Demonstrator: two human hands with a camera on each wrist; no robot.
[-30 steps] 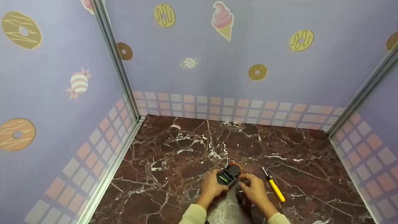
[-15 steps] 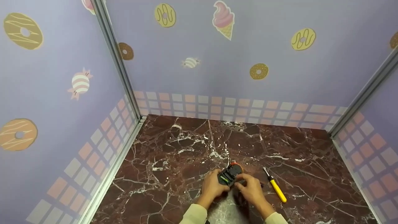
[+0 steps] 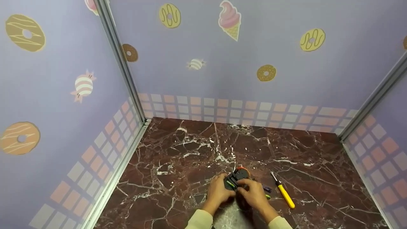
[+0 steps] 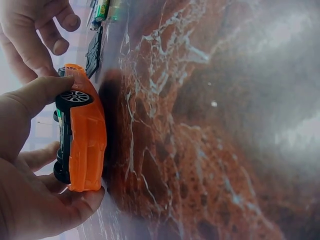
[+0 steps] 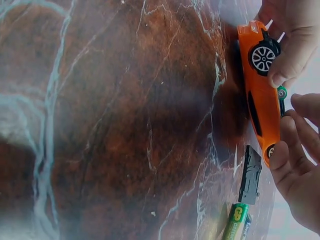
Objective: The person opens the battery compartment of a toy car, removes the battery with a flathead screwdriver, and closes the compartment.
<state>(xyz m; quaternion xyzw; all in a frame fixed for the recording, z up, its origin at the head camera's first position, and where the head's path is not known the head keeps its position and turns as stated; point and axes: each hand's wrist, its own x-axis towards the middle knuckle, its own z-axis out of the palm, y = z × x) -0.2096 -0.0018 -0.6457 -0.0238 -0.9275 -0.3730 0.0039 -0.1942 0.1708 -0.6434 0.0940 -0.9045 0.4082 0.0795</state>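
An orange toy car (image 4: 87, 140) lies wheels up, its black underside (image 3: 242, 173) facing the head camera. My left hand (image 3: 219, 190) grips it by the rear, thumb at a wheel in the left wrist view. A green battery (image 3: 230, 183) shows in the open compartment. My right hand (image 3: 256, 194) is over the other end, its fingers spread and loosely bent; in the right wrist view the thumb (image 5: 279, 155) is right at the front wheel and the other fingers are by the underside. The head view hides what those fingertips touch.
Beyond the car lie a black battery cover (image 5: 250, 175), a green GP battery (image 5: 237, 217) and a dark blue battery (image 3: 267, 189). A yellow-handled screwdriver (image 3: 286, 194) lies to the right on the marbled tabletop (image 3: 178, 152). Patterned walls (image 3: 206, 82) stand around it.
My right hand has moved a little left over the car's underside, and batteries now show to its right. The left hand keeps its grip; the view has shifted slightly.
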